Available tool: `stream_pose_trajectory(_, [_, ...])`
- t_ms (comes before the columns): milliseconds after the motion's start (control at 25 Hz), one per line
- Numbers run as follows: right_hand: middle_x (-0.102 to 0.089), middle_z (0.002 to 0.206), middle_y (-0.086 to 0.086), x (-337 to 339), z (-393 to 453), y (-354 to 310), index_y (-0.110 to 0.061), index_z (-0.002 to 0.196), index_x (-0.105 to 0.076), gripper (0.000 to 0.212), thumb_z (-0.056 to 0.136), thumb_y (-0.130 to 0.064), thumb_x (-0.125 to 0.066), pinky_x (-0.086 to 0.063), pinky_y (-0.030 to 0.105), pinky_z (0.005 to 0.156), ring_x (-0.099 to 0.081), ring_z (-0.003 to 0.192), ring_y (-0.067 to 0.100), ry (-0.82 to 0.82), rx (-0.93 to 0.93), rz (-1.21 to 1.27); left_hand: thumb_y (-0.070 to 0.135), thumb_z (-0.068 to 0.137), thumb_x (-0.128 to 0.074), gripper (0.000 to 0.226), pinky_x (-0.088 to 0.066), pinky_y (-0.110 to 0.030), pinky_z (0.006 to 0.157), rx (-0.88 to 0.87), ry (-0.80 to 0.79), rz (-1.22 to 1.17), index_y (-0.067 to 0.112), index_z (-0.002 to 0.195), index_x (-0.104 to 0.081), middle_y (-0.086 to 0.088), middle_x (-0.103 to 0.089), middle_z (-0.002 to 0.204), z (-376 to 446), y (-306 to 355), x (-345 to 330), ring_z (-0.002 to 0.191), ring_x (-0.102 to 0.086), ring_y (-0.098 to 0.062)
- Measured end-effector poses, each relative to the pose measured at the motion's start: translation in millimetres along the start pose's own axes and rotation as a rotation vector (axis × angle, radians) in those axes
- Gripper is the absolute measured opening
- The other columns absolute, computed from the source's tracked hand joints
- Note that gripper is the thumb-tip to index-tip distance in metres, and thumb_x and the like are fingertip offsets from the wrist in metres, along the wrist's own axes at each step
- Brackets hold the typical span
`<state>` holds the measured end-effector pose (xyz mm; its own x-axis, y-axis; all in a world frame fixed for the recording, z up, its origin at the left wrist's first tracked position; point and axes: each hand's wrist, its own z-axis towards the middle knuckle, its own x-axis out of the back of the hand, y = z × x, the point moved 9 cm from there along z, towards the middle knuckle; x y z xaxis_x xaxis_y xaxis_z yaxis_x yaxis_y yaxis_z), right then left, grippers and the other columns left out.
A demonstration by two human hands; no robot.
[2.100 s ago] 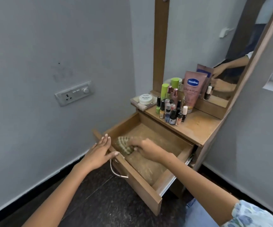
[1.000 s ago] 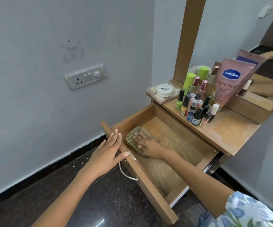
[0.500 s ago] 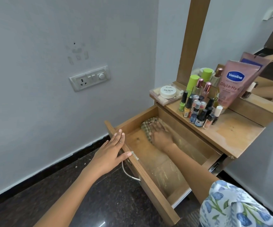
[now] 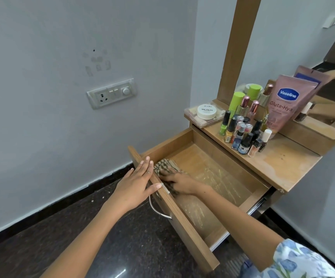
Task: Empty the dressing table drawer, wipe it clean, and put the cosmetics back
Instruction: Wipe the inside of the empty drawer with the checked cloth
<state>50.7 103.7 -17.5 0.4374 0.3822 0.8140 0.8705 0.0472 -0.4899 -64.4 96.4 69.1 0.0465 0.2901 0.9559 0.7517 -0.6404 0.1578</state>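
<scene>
- Drawer [image 4: 218,199] pulled fully out of the dressing table [image 4: 287,167]; inside there's only the cloth on the wood floor.
- Left hand [image 4: 136,185] flat against the drawer front [image 4: 182,223], fingers straight, thumb hooked over the top edge. Holding nothing.
- Right hand [image 4: 179,182] inside the drawer, fingers spread, pressing the checked cloth [image 4: 163,165] flat in the front left corner.
- Metal handle [image 4: 157,209] just below the left hand.
- Cosmetics on the tabletop: nail polish bottles [image 4: 243,135] clustered, pink Vaseline tube [image 4: 283,103] leaning on the mirror [image 4: 303,47], white jar [image 4: 207,111] at the left end.
- Wall socket plate [image 4: 111,93] left of the table.
</scene>
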Motion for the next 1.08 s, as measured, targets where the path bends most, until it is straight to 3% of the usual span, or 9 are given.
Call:
stream_pose_trajectory(280, [-0.005,0.160,-0.008,-24.1,-72.6,11.8,-0.029,0.150,-0.023,0.071,0.087,0.001,-0.038,-0.004,0.049,0.120,0.006,0.147,0.017,-0.155,0.055,-0.149,0.053,0.095,-0.029,0.074,-0.004,-0.035,0.118,0.011,0.013,0.053,0.017,0.150,0.004,-0.006,0.019,0.155,2.6,6.2,3.1,0.145,0.009,-0.017])
stream_pose_trajectory(480, [0.001,0.160,-0.001,-21.1,-58.3,7.3,-0.024,0.151,-0.018,0.054,0.100,-0.013,-0.033,0.003,0.051,0.119,0.014,0.146,0.021,-0.199,0.056,-0.090,0.052,0.095,-0.029,0.074,-0.003,-0.034,0.117,0.004,0.004,-0.032,0.017,0.149,0.010,-0.005,0.024,0.154,1.2,10.8,-5.7,0.143,0.015,-0.016])
stream_pose_trajectory(680, [0.006,0.160,-0.003,-10.3,-10.4,-2.2,-0.027,0.152,-0.009,0.052,0.104,-0.028,-0.028,0.000,0.052,0.117,0.014,0.146,0.024,-0.107,0.009,-0.231,0.051,0.096,-0.026,0.073,-0.003,-0.033,0.117,0.002,0.018,-0.026,0.016,0.149,0.010,-0.004,0.023,0.154,-0.3,11.5,-4.2,0.143,0.016,-0.015])
stream_pose_trajectory(960, [0.002,0.161,-0.004,3.7,12.8,-2.1,-0.025,0.153,-0.003,0.054,0.103,-0.040,-0.019,-0.001,0.042,0.120,0.009,0.147,0.018,0.129,-0.069,-0.355,0.051,0.097,-0.024,0.068,-0.001,-0.031,0.117,-0.001,0.042,0.051,0.020,0.150,0.007,-0.004,0.021,0.155,1.2,10.5,-2.7,0.144,0.013,-0.014])
stream_pose_trajectory(1080, [0.006,0.159,-0.003,14.3,9.2,10.9,-0.025,0.152,0.001,0.056,0.102,-0.045,-0.013,0.007,0.042,0.119,0.014,0.146,0.018,0.163,-0.102,-0.394,0.052,0.097,-0.024,0.068,-0.001,-0.032,0.117,0.001,0.040,0.063,0.021,0.150,0.004,-0.003,0.020,0.155,1.8,9.6,-3.1,0.145,0.011,-0.014])
